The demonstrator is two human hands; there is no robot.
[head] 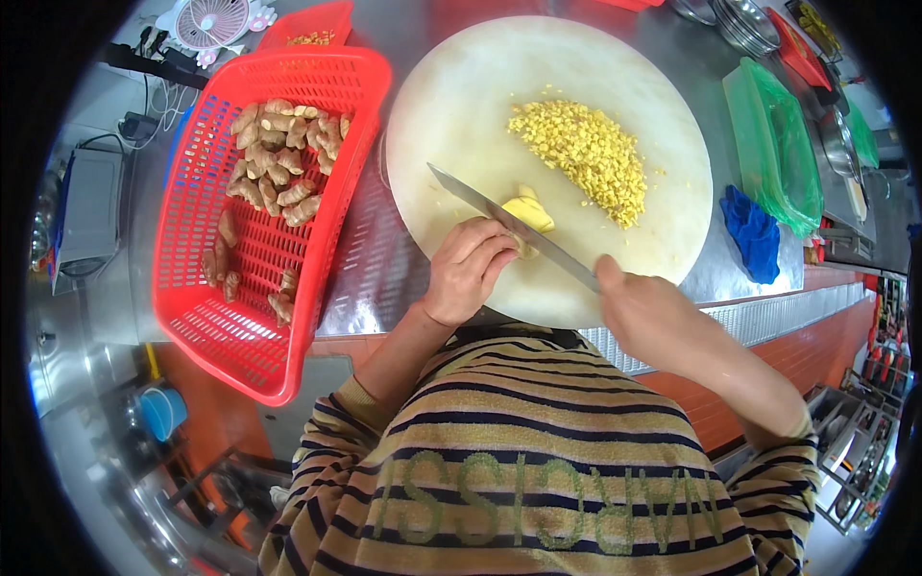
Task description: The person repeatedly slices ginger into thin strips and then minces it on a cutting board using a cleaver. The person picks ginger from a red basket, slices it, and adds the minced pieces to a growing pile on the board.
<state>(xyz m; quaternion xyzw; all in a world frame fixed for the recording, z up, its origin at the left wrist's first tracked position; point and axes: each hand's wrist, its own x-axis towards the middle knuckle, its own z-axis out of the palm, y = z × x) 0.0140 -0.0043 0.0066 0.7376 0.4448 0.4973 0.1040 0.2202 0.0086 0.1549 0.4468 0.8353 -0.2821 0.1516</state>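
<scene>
My right hand (641,309) grips the handle of a kitchen knife (515,223), whose blade points up and to the left over a round white cutting board (461,93). My left hand (468,266) presses with curled fingers on a piece of ginger beside the blade. Yellow cut ginger (529,212) lies on the far side of the blade. Farther back on the board is a heap of chopped ginger (587,155), with a few loose bits around it. The knife handle is mostly hidden in my right hand.
At the left, a red perforated plastic basket (310,309) holds several unpeeled ginger roots (277,155). A smaller red basket (342,21) with yellow bits stands behind it. To the right are a blue cloth (750,234) and a container lined with green plastic (745,108) on the metal table (374,252).
</scene>
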